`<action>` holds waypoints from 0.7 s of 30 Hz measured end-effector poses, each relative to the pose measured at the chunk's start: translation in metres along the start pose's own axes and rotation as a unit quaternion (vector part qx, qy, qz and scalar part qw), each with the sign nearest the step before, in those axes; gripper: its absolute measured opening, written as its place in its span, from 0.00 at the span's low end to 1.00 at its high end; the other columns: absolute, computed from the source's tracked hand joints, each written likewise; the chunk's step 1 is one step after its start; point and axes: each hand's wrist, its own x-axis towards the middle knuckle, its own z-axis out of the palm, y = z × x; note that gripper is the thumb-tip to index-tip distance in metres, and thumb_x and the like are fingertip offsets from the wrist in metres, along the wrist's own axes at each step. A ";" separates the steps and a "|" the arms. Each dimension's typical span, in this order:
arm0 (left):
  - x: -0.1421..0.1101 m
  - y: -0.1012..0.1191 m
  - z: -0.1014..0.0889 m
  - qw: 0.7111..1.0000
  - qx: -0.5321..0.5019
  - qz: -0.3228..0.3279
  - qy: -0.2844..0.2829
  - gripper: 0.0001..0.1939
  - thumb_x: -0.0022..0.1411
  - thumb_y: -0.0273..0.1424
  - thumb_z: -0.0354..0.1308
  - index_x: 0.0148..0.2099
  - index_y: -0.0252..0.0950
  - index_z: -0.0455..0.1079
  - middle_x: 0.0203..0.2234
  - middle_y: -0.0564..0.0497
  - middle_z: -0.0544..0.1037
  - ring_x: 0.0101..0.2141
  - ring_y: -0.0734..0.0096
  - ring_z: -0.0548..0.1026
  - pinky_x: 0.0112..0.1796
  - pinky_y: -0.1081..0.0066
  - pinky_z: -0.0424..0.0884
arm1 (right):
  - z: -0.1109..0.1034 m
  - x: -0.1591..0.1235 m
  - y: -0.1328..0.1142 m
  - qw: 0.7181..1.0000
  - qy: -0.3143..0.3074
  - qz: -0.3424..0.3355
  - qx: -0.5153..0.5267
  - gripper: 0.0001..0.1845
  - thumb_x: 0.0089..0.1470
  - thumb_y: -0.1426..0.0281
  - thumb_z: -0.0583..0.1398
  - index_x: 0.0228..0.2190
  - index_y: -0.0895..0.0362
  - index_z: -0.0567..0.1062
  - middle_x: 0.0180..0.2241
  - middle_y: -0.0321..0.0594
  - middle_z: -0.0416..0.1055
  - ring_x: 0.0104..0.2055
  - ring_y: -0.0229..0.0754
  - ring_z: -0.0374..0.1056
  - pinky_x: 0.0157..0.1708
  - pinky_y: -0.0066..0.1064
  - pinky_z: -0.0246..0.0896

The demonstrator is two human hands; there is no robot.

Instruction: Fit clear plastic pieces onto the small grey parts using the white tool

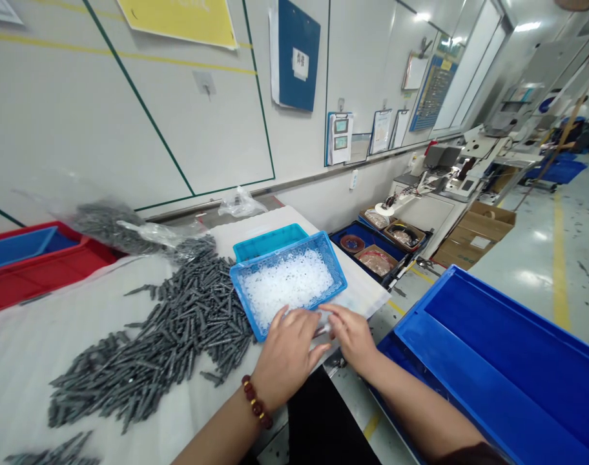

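A blue plastic basket (344, 279) full of small white translucent rings (289, 281) rests tilted at the table's right end. Over its near rim lies my left hand (290, 352), fingers reaching forward and thumb apart, wearing a bead bracelet (256, 402). Close beside it, my right hand (353, 336) is closed in a pinch at the basket's near right corner. A small, slim piece (323, 329) with a whitish end shows between the hands; its kind is too blurred to tell. Left of the basket spreads a large heap of dark grey ribbed plastic parts (178, 336).
A teal tray (270, 240) sits behind the basket. Red bins (37, 274) and plastic bags of grey parts (115, 226) line the table's left back. To my right stands a big blue crate (498, 361). Boxes in a dark crate (376, 255) are beyond the table end.
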 end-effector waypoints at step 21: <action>-0.036 -0.030 -0.002 0.990 0.053 -0.090 0.092 0.13 0.63 0.27 0.48 0.50 0.33 0.63 0.49 0.39 0.68 0.54 0.51 0.61 0.50 0.49 0.64 | -0.004 0.018 0.050 0.976 0.142 0.153 -0.059 0.22 0.59 0.58 0.47 0.32 0.58 0.75 0.21 0.38 0.70 0.24 0.40 0.65 0.29 0.29 0.58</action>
